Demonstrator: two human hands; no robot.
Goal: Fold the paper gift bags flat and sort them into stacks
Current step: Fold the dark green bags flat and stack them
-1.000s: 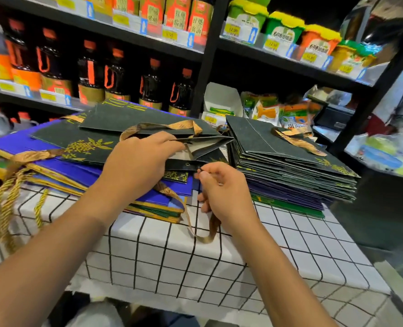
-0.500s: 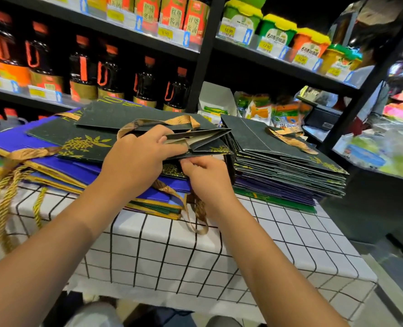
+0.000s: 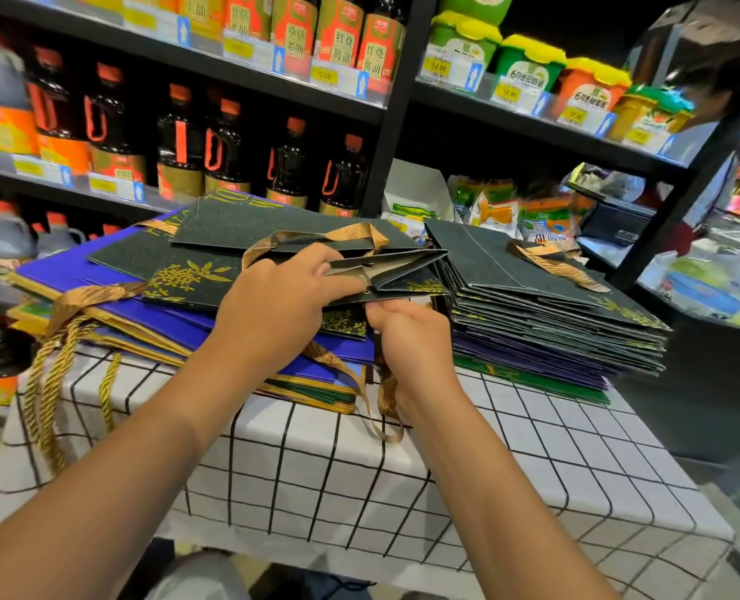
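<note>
A dark green gift bag (image 3: 398,275) with gold leaf print and gold ribbon handles lies half collapsed on the left pile, its side gusset folding inward. My left hand (image 3: 281,300) grips its near edge from above, fingers curled over the bag. My right hand (image 3: 407,331) pinches the bag's lower edge from underneath, and a ribbon handle (image 3: 385,396) hangs below it. The loose left pile (image 3: 112,296) holds blue and dark green bags. A neat stack of folded dark bags (image 3: 545,318) stands on the right.
Both piles sit on a table with a white, black-grid cloth (image 3: 359,482). Gold cord handles (image 3: 52,383) dangle over its left edge. Shelves of dark sauce bottles (image 3: 177,149) and tubs (image 3: 528,75) rise right behind. A dark counter (image 3: 714,374) stands at the right.
My right hand rose from the hanging ribbon to the bag's lower edge and took hold of it. The bag's gusset has closed further. My left hand kept its hold.
</note>
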